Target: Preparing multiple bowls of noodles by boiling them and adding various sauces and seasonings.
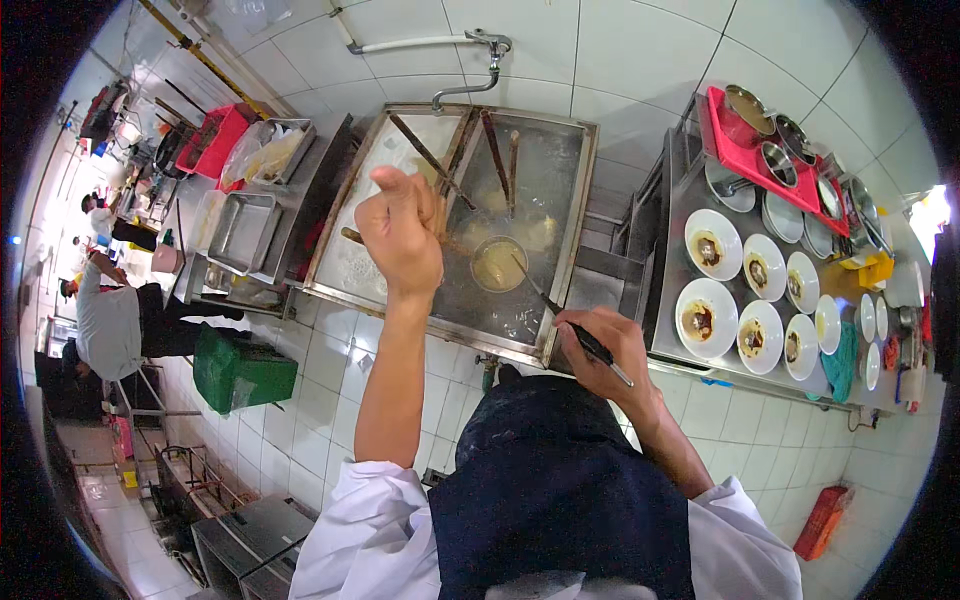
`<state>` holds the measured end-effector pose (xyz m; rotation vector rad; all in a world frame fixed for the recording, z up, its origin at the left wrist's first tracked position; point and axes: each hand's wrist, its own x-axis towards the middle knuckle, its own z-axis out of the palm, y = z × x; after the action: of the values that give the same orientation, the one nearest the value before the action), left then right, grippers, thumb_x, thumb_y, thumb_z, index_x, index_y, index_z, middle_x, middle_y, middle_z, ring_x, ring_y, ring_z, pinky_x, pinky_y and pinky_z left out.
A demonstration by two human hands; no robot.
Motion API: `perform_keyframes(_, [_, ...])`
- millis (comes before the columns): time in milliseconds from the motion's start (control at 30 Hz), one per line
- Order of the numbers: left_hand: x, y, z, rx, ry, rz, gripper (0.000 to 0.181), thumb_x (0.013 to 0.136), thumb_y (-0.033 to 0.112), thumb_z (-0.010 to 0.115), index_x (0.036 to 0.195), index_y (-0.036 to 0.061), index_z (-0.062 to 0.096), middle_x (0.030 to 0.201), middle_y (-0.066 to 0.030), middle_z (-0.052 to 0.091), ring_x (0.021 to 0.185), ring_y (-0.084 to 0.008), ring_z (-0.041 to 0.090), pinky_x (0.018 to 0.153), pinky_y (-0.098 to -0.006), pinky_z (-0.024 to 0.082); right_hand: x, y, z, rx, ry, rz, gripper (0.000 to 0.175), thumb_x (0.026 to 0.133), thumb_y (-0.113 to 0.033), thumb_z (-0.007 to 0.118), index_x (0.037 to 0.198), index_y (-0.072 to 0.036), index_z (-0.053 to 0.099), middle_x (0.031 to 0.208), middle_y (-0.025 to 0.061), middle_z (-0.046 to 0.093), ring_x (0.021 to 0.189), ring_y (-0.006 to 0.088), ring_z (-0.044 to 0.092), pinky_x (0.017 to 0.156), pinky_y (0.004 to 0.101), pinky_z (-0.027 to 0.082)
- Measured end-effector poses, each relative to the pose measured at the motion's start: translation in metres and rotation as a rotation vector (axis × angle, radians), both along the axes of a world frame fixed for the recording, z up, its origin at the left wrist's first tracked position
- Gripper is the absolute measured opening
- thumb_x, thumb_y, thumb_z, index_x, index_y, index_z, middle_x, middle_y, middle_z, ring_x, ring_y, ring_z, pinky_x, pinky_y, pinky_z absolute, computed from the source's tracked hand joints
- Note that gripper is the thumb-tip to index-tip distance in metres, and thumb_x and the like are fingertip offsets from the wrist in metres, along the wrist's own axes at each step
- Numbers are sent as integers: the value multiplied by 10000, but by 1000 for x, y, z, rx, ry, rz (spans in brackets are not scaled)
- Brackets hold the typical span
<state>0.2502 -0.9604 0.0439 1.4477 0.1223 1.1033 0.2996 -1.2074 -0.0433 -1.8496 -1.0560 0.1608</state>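
My left hand (399, 236) is over the boiler's front left part, fingers curled and thumb raised. A wooden handle (351, 235) passes behind it; whether the fingers grip this handle is hidden. My right hand (607, 349) is closed around the black handle of a thin metal utensil (551, 304). The utensil's tip reaches into a round strainer basket (499, 264), which holds pale food, probably noodles, in the cloudy water. Several more wooden handles (495, 154) lean across the two-part steel boiler (581, 225). Foam covers the water in its left part.
White bowls with dark sauce (705, 319) stand on the steel counter at right, beside a red tray (799, 176) of metal pots. A faucet (491, 56) hangs above the boiler. Metal trays (244, 232) and a green bin (244, 367) are at left; people (109, 322) are farther off.
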Motion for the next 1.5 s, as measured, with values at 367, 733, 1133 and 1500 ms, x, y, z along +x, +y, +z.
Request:
perform_keyframes(367, [-38,-35,-10,57,-234,127,578,1125,383,430,664,73,269,517,6,317,445,-71,244,436,-284,177,3,41,-31,115,112,142,163,976,-72,589,1063,-6,711,830,200,717,721,392,684,711,467,545])
perform_keyframes(733, [-39,-51,-14,109,-219,304,648,1111,492,403,598,126,253,535,44,213,450,-73,165,455,-302,137,-3,46,-35,147,137,157,171,998,-82,563,1065,-2,698,885,214,727,775,390,719,713,435,573])
perform_keyframes(1133, [-42,-57,-16,125,-208,350,589,1126,439,403,645,124,274,547,40,221,455,-71,175,451,-295,147,-7,47,-23,181,129,79,161,991,-69,574,1033,-1,714,767,171,729,636,290,717,604,373,552])
perform_keyframes(1500, [-56,-64,0,13,-255,341,646,1104,566,344,619,160,211,549,51,178,452,-76,141,442,-283,124,6,19,35,-41,82,149,196,985,-130,571,927,-25,726,702,222,661,640,399,682,641,453,534])
